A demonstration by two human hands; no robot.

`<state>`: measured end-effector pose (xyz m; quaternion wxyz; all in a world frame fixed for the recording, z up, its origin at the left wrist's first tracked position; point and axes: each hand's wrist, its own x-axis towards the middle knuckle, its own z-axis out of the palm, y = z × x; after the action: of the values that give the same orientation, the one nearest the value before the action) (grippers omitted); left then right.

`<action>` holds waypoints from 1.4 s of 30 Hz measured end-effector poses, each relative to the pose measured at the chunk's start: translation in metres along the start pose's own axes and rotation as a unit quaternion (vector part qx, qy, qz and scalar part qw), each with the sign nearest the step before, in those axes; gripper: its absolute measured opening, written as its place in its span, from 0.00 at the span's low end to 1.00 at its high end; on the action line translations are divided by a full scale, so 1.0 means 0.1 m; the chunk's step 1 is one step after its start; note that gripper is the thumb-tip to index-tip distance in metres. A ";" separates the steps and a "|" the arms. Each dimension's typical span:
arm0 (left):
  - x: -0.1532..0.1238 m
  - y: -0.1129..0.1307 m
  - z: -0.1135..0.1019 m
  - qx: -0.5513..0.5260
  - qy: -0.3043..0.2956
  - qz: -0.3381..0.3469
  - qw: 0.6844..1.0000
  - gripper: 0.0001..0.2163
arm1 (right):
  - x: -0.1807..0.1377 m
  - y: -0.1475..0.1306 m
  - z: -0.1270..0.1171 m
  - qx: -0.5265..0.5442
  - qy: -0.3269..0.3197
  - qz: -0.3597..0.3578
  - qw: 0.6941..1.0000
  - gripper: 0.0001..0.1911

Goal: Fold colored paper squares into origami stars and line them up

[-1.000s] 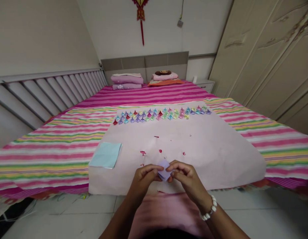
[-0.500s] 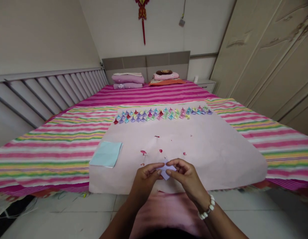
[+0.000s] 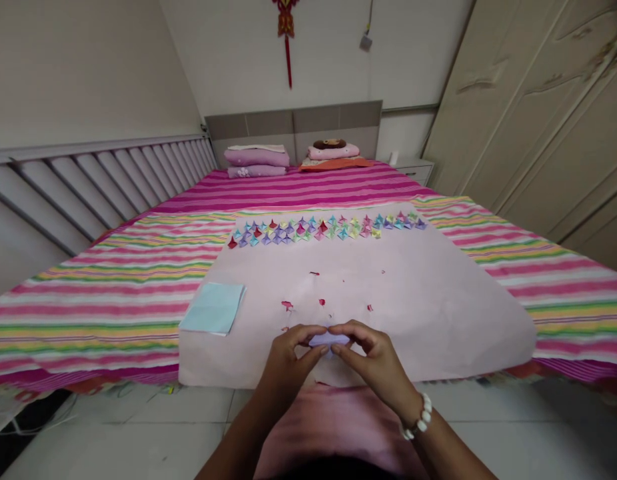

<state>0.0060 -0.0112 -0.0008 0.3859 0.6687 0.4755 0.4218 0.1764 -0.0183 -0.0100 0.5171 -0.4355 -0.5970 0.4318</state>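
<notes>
My left hand (image 3: 290,359) and right hand (image 3: 376,353) held one small piece of purple paper (image 3: 328,340) between them, over the near part of the pale sheet (image 3: 418,307). In each hand, forefinger and thumb were only slightly parted, forefinger on the far side and thumb on the near side, with the paper pinched in between. The visible band of paper ran left to right, its long axis in line with the span from hand to hand; its two ends reached back toward the palms. Both forefinger tips nearly met at its middle, as did both thumb tips, so neither hand was clearly nearer to it. Whether the paper touched the sheet below could not be told. Red scraps (image 3: 322,303) lay just beyond the fingers. The blue paper (image 3: 213,308) lay apart, to the left of my left hand. Rows of small folded pieces (image 3: 299,230) lay well apart, along the sheet's far edge.
</notes>
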 end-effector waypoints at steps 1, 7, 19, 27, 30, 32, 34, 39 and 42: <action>0.00 -0.02 0.00 0.007 -0.001 0.014 1.000 0.09 | 0.00 -0.01 0.00 -0.018 0.001 -0.019 1.000 0.09; 0.01 -0.08 0.02 0.046 0.006 0.089 0.995 0.07 | 0.01 -0.02 0.02 -0.085 0.004 -0.082 0.993 0.07; 0.01 -0.01 0.00 -0.076 0.011 -0.069 0.995 0.06 | 0.03 -0.08 -0.01 -0.018 -0.015 0.016 1.000 0.10; 0.03 -0.02 0.02 -0.160 0.043 -0.128 0.978 0.08 | 0.03 -0.02 0.00 0.049 0.014 0.104 0.993 0.14; 0.02 -0.04 0.06 -0.200 0.056 -0.153 0.966 0.11 | 0.02 0.02 0.02 0.066 0.019 0.106 0.992 0.14; 0.00 -0.06 0.10 -0.274 0.051 -0.171 0.945 0.11 | 0.02 0.04 0.03 0.085 0.028 0.111 0.990 0.14; -0.02 -0.09 0.14 -0.334 0.031 -0.184 0.924 0.14 | 0.02 0.05 0.03 0.105 0.039 0.119 0.986 0.14; -0.04 -0.13 0.20 -0.347 0.013 -0.180 0.920 0.09 | 0.00 0.07 0.08 0.132 0.062 0.129 0.981 0.15; -0.02 -0.16 0.20 -0.357 0.037 -0.187 0.915 0.08 | -0.01 0.06 0.11 0.157 0.060 0.139 0.976 0.14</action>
<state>0.0193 -0.0117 -0.0223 0.6530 0.3694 0.4236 0.5077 0.1657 -0.0188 -0.0173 0.5485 -0.4529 -0.4234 0.5610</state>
